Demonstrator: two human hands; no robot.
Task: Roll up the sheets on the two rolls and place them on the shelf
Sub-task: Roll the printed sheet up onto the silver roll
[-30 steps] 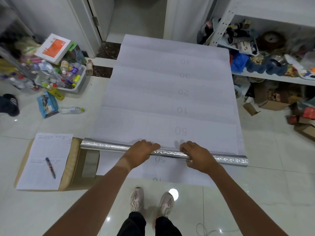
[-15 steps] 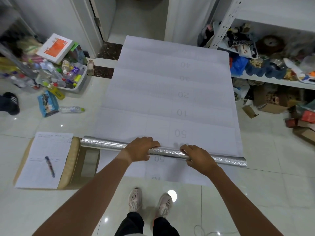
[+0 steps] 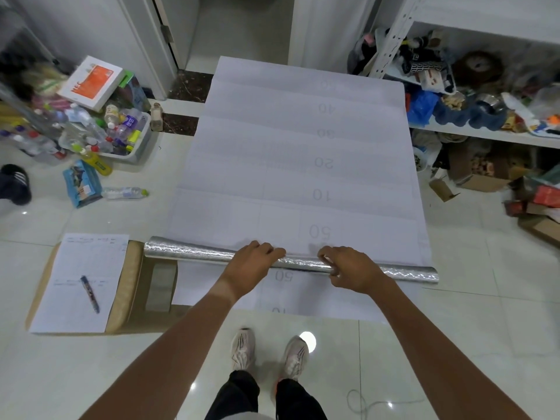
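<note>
Head view, looking down at a tiled floor (image 3: 454, 344): a long white sheet (image 3: 303, 165) printed with faint numbers lies flat, running away from the person towards a doorway. Across its near part lies a silver foil-patterned roll (image 3: 194, 253), its left end past the sheet's edge over a cardboard box (image 3: 130, 286), its right end near the sheet's right edge. Both hands sit on top of the roll near its middle, a little apart. On the left hand (image 3: 251, 265) the fingers (image 3: 266, 248) curl over the roll's far side. The right hand (image 3: 354, 268) grips the roll with fingers bent over it and the thumb on the near side. Another stretch of white sheet lies under and nearer than the roll. A paper form (image 3: 78, 283) with a pen (image 3: 90, 294) on it rests on the cardboard box. To the right stands a white shelf (image 3: 485, 134) crowded with clutter; to the left, a bin of bottles (image 3: 121, 137).
</note>
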